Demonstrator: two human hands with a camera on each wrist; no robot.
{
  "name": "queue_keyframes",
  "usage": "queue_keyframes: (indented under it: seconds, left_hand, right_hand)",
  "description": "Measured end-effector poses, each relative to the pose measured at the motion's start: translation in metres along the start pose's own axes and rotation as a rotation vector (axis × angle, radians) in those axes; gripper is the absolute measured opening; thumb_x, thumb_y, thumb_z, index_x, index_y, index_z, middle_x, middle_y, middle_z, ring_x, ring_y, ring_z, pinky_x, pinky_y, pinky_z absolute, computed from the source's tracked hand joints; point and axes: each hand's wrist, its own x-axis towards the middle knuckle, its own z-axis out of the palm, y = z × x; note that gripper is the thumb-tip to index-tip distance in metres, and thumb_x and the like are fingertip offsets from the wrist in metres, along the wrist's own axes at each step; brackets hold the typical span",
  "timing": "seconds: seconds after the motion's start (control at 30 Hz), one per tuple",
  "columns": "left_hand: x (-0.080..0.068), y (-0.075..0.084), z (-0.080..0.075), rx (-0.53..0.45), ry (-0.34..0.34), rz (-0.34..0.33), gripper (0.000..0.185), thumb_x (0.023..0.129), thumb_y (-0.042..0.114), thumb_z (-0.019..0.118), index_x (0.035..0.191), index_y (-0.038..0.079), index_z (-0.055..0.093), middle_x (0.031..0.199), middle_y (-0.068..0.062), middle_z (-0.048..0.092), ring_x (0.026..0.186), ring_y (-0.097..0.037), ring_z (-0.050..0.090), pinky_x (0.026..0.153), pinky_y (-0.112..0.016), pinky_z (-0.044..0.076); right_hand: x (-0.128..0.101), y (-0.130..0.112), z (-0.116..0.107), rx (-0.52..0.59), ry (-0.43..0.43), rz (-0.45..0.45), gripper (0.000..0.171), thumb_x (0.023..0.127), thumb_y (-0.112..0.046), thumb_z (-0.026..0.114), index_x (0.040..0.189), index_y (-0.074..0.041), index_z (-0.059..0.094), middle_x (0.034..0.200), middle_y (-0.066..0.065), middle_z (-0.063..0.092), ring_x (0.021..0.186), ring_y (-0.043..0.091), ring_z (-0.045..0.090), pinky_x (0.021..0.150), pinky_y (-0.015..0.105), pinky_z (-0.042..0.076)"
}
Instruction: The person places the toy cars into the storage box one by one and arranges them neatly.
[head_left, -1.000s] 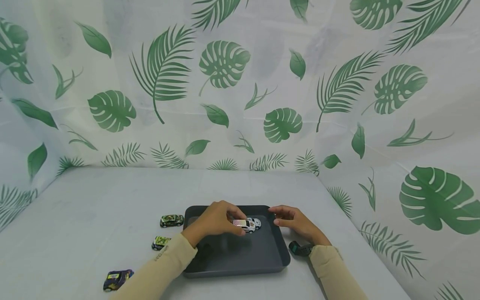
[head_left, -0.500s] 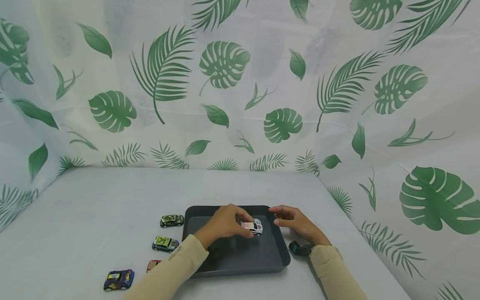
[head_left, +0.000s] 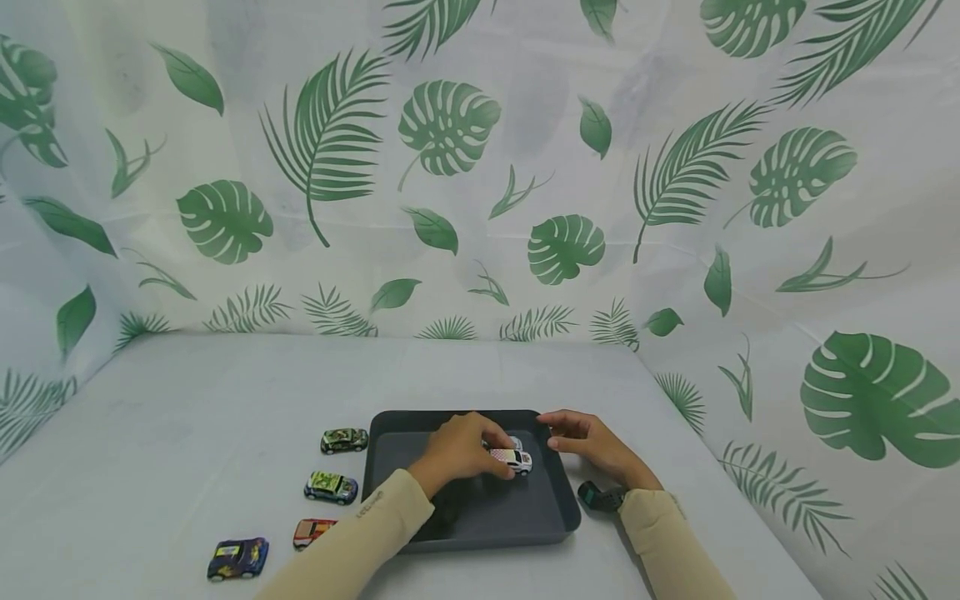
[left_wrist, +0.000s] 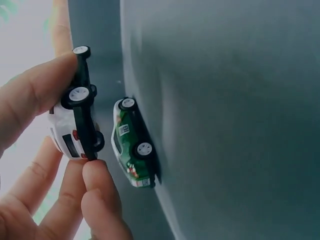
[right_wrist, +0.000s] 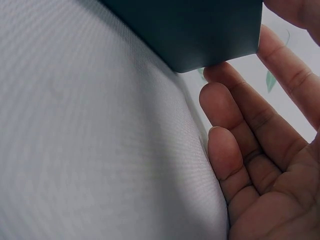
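Head view: placing step, left hand (head_left: 457, 450) pinching white toy car (head_left: 513, 460) just above dark tray (head_left: 558, 500), right hand (head_left: 592, 442) relaxed at tray's far corner, next likely lowering beside green car (left_wrist: 132, 142).

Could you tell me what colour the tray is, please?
Dark grey tray, clearest in the head view.
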Motion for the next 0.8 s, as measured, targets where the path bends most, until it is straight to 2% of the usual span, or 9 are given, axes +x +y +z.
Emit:
queue_keyframes:
  seconds: [0.13, 0.37, 0.8]
  left_hand:
    - [0.002, 0.002, 0.004, 0.038, -0.009, -0.024, 0.032, 0.071, 0.027, 0.102, 0.100, 0.026, 0.088, 0.098, 0.010, 0.080, 0.089, -0.013, 0.068, 0.079, -0.045, 0.051]
    - [0.003, 0.006, 0.010, 0.086, -0.004, -0.031, 0.029, 0.070, 0.026, 0.103, 0.094, 0.025, 0.087, 0.085, 0.012, 0.076, 0.082, -0.012, 0.065, 0.082, -0.051, 0.051]
    - [0.005, 0.007, 0.013, 0.138, 0.010, -0.038, 0.031, 0.066, 0.025, 0.106, 0.090, 0.025, 0.086, 0.083, 0.012, 0.075, 0.080, -0.013, 0.063, 0.080, -0.049, 0.050]
  right_hand:
    - [-0.001, 0.001, 0.000, 0.003, -0.005, -0.004, 0.045, 0.104, -0.011, 0.070, 0.144, 0.008, 0.061, 0.140, 0.029, 0.063, 0.115, 0.022, 0.062, 0.099, 0.030, 0.049]
    - [-0.002, 0.000, -0.001, 0.001, -0.005, -0.002, 0.046, 0.104, -0.012, 0.070, 0.145, 0.007, 0.061, 0.143, 0.029, 0.063, 0.119, 0.026, 0.061, 0.101, 0.031, 0.049]
    - [-0.001, 0.000, -0.001, 0.001, 0.000, -0.002, 0.046, 0.104, -0.013, 0.071, 0.145, 0.007, 0.062, 0.143, 0.027, 0.064, 0.123, 0.029, 0.061, 0.102, 0.031, 0.049]
